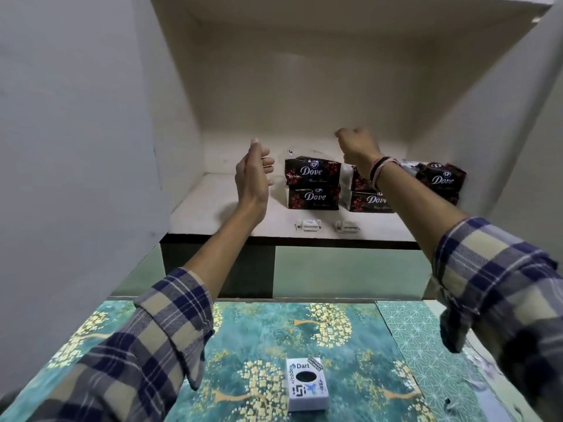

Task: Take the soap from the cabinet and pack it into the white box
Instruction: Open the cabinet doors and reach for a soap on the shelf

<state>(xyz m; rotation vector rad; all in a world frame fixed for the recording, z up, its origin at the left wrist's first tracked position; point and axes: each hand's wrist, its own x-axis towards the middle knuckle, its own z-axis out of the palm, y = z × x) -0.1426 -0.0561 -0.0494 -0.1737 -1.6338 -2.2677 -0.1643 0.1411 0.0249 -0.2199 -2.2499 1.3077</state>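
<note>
Dark Dove soap packets sit on the cabinet shelf [213, 208] in stacks: a left stack [313, 183], a middle stack [365, 197] and a right stack [440, 179]. My left hand [253, 175] hovers just left of the left stack, fingers apart, holding nothing. Above and behind the middle stack is my right hand [358, 146], with its fingers curled and no packet visible in it. The white box [307, 383], covered in stickers with a dark hole on top, stands on the table below.
The cabinet's white doors [76, 147] stand open on both sides. Two small white latch fittings [307, 224] lie at the shelf's front edge. A teal floral cloth [259, 345] covers the table, with a patterned mat [426, 345] at the right.
</note>
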